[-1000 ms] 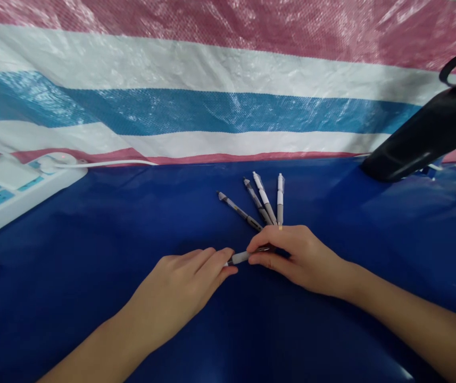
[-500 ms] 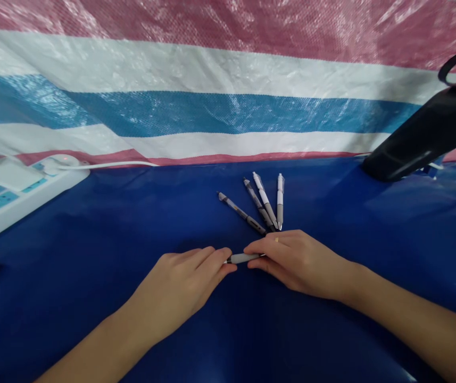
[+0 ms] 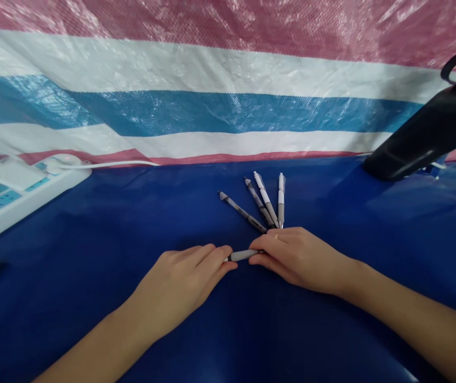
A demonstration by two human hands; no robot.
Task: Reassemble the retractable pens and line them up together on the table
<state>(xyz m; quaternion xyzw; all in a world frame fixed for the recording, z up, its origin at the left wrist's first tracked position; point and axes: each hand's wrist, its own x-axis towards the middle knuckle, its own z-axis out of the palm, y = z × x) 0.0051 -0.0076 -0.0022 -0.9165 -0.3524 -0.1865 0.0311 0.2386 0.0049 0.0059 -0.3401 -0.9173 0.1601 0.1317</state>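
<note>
Five pens are in this head view. The grey pen lies crosswise between the two hands, in front of the others. The right hand pinches one end of it between the thumb and the fingers, which are pressed together. The left hand has its fingers lying close together, and the fingertips reach the other end, but I cannot tell if they really grip it. The four other pens lie fanned out on the table, just beyond the right hand, and no hand touches them. The pen seems light, stiff and a little slippery, so the best place to hold it is probably the grip part near the middle. Behind are a striped tarpaulin, a white power strip at the left and a black object at the right.
</note>
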